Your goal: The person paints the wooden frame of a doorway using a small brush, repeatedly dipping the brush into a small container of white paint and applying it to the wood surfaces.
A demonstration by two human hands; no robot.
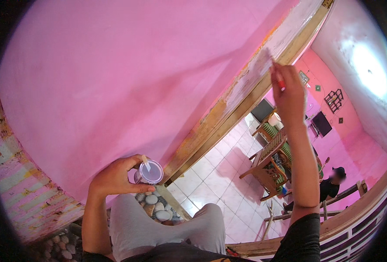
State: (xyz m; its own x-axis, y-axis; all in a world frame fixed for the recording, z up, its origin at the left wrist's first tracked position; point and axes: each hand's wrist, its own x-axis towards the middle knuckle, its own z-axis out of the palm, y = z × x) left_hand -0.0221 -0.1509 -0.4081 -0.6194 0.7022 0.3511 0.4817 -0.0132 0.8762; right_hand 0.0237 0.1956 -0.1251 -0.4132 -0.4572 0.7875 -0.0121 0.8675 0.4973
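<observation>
My left hand (114, 174) is closed round a small open can (152, 174) of pale lilac-grey paint, low beside the pink wall (101, 74), with a short wooden stick (145, 162) across its rim. My right hand (288, 94) grips a paintbrush (281, 82) with a red handle, raised at the upper part of the wooden door frame (226, 111). The frame's side board has patchy whitish coating over bare wood and orange edging. The bristles are blurred against it.
Through the doorway are a tiled floor (211, 174), carved wooden chairs (267, 163), a wall-mounted screen (321, 123) and a seated person (329, 190) in dark clothes. A wooden railing (342, 231) runs at lower right; pebbles (163, 214) lie by my legs.
</observation>
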